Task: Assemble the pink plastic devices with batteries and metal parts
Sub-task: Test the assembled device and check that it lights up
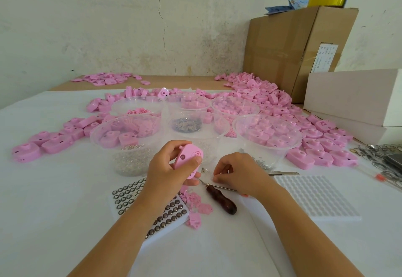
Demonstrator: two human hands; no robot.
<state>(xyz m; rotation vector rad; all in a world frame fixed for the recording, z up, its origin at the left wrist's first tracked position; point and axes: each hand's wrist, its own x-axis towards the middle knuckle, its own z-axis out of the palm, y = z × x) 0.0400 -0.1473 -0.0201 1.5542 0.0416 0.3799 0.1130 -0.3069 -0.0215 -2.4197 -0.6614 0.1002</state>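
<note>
pink device [188, 157]: held above the cloth just in front of the clear bowls, tilted, its flat face up.
battery tray [171, 211]: under the left forearm, with rows of button cells.
left hand [165, 168]: fingers and thumb curl round the pink device and grip its edges.
wooden-handled tool [221, 199]: lies untouched on the cloth between the hands, tip toward the left hand.
right hand [237, 174]: down on the cloth, fingertips drawn together; whether they pinch a small piece cannot be told.
step: probably picking up a small metal part for the held device.
next move: calls for a fine pinch, a short carry to the device, and a steady left hand while the part is seated.
</note>
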